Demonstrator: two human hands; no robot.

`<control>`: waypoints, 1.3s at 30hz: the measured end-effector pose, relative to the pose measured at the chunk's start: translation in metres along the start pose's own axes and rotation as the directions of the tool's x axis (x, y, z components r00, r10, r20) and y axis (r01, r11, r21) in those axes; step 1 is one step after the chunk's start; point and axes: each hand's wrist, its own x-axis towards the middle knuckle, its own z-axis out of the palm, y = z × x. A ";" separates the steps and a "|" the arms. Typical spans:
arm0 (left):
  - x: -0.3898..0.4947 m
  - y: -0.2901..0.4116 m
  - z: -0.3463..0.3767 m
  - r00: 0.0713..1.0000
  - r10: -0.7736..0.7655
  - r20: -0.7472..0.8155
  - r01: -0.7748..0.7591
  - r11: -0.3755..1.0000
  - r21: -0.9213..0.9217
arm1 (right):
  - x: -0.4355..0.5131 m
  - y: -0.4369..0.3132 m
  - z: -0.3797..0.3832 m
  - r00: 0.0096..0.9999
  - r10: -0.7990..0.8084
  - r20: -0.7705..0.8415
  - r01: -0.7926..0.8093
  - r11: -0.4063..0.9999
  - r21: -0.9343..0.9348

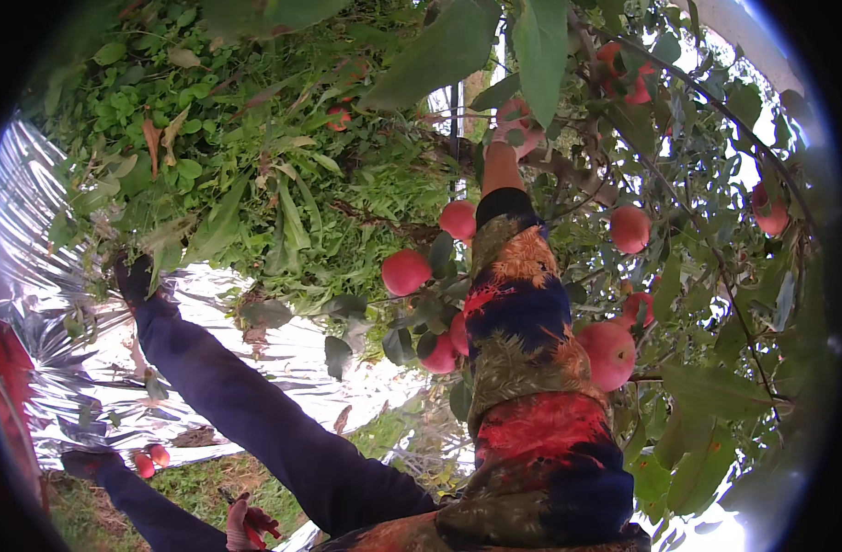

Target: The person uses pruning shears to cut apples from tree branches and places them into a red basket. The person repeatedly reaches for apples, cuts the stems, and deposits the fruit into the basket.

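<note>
My left arm, in a patterned sleeve, stretches into an apple tree. At its far end my left hand (pixel 516 134) is closed around a pinkish-red apple (pixel 513 110), partly hidden by a large leaf. My right hand (pixel 241 526), in a pink and red glove, hangs low beside my leg. It appears to hold a small tool (pixel 225 495), of which only a dark tip shows clearly. Beside the sleeve hang a red apple (pixel 405 272), another apple (pixel 459 219) and a large pink apple (pixel 607 355).
More apples (pixel 630 229) hang among leaves and thin branches (pixel 721 110). Silver reflective film (pixel 290 352) lies on the ground under my feet, next to weeds (pixel 255 159). Two fallen apples (pixel 152 459) lie near one shoe. A red object (pixel 8 386) shows at the rim.
</note>
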 end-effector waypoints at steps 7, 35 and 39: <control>-0.021 -0.004 -0.015 0.994 0.109 0.009 -0.109 0.994 -0.023 | -0.019 -0.003 -0.045 0.979 -0.178 0.102 0.199 0.704 -0.682; -0.228 0.109 0.045 0.387 0.887 0.251 -0.271 -0.151 0.951 | -0.582 -0.087 -0.286 -0.844 -0.438 0.310 0.119 0.409 0.905; -0.230 0.112 0.027 0.432 0.867 0.248 -0.178 -0.188 0.966 | -0.596 -0.095 -0.291 -0.910 -0.293 0.293 0.188 0.339 0.922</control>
